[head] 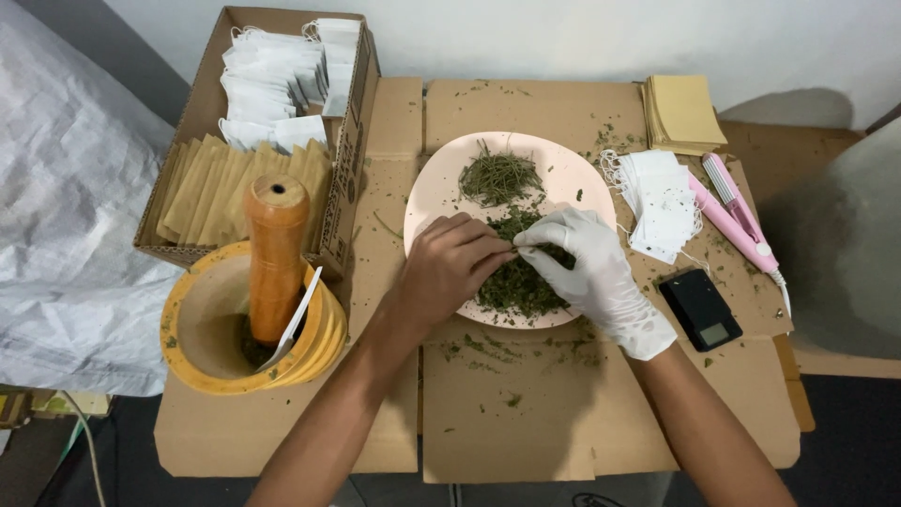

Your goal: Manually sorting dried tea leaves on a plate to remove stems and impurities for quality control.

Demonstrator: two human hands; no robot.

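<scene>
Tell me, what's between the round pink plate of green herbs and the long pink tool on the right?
In the head view, a stack of small white bags lies between the round pink plate and the long pink tool.

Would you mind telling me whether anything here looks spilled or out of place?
Yes: green herb crumbs lie scattered on the cardboard beside the pink plate. Also, only the right hand is gloved; the left hand is bare.

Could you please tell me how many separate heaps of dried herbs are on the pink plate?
2: a stemmy heap at the far side of the pink plate, and a leafier heap under both hands; the hands may hide more.
</scene>
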